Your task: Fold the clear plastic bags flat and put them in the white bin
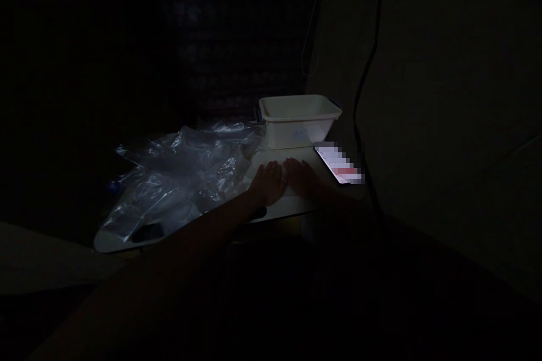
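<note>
In the middle of the frame, the left hand (269,181) and the right hand (300,176) are side by side at the white table top (292,204), their inner edges close together. The left fingers look near to each other; the right ones are too dark, so I cannot tell. Whether something thin is under the hands, I also cannot tell. A crumpled heap of clear plastic film (186,163) lies left of them, a white rectangular plastic tub (288,132) stands behind, and a lit phone (336,163) lies to the right.
</note>
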Demonstrator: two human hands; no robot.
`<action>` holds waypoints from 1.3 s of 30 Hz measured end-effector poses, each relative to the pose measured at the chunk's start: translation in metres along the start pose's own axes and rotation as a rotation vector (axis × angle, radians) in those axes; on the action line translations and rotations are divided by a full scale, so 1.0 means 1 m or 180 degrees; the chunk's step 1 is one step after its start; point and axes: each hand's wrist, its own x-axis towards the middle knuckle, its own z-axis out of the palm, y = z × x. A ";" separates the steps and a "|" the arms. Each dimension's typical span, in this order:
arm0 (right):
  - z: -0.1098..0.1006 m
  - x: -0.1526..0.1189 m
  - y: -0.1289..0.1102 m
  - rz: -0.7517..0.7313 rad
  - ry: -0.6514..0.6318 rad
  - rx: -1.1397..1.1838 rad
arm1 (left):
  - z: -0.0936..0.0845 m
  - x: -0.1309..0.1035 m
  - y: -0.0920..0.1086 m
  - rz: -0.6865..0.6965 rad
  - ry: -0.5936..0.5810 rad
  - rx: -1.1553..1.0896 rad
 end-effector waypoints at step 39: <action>-0.012 -0.011 0.011 0.0089 -0.0401 -0.0079 | -0.001 -0.005 0.003 -0.0642 -0.0246 0.0295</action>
